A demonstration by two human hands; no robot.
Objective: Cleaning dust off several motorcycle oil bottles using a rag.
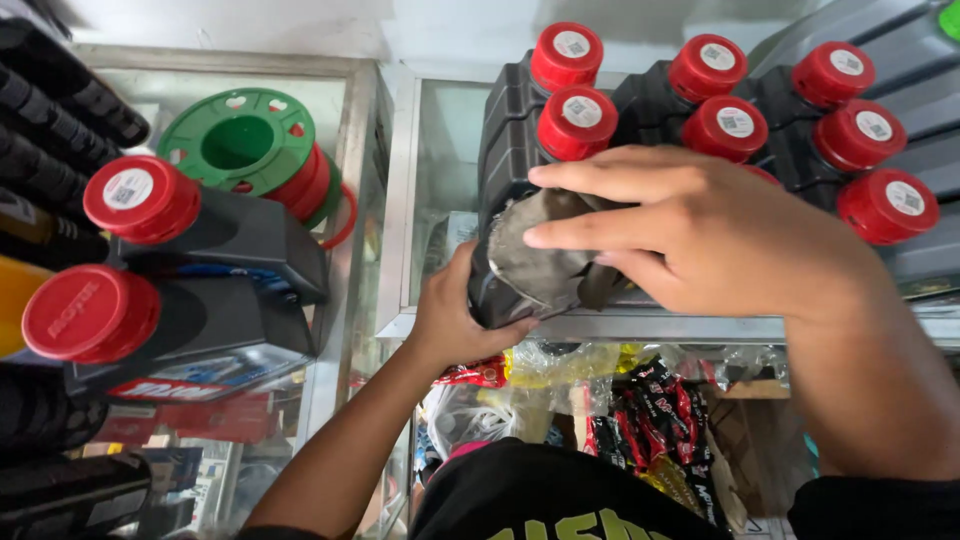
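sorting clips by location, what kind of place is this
Probably a small motor-parts shop counter: rows of dark red-capped oil bottles on a glass display case, with packaged goods inside. The right hand wipes one with a grey rag.

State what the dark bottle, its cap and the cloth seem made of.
Bottle: likely moulded plastic, dull dark grey. Cap: glossy red plastic, ridged rim. Cloth under the right hand: soft grey fabric, creased, looks grimy.
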